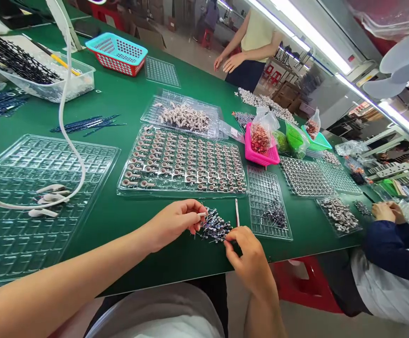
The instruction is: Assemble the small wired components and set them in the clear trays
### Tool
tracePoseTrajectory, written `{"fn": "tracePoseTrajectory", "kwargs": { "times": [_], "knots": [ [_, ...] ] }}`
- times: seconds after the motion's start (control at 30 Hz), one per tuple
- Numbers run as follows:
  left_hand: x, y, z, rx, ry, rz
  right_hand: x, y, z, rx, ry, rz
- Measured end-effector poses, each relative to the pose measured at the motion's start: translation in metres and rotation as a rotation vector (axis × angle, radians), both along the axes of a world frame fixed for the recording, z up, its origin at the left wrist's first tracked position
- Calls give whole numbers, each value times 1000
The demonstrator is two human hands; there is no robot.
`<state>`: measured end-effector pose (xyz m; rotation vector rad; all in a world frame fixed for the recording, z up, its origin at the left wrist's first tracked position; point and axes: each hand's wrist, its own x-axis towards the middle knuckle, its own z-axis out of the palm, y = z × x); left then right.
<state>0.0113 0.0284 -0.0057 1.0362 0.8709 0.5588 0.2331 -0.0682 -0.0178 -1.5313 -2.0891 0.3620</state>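
My left hand (181, 220) pinches a small white piece (202, 214) between thumb and fingers, at the left side of a pile of small dark wired parts (215, 225). At the pile's right edge is my right hand (248, 253), its thumb and fingertips closed together on the parts; what they grip is too small to make out. A thin white and red tool (237, 212) lies just above my right hand. Beyond the pile, a clear tray (155, 190) holds rows of white pieces with round ends.
A clear tray (7, 188) and a curved white lamp arm (63, 108) stand left. Loose white pieces (185, 116) lie at the back, a pink basket (260, 155) and narrow tray (266, 188) right. A co-worker's hands (387, 211) are far right; another person stands across the table.
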Motion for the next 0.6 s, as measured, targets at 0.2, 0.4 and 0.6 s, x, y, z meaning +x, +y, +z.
{"fn": "tracePoseTrajectory", "kwargs": {
  "times": [0.2,0.4,0.6],
  "knots": [
    [2,-1,2,90,20,-29,-14,-5,-2,14,295,-123],
    [1,-2,3,116,38,-118,-37,-5,-13,30,467,-108],
    [-3,-4,2,3,-21,-232,-42,0,-22,284,401,48]
  ]
}}
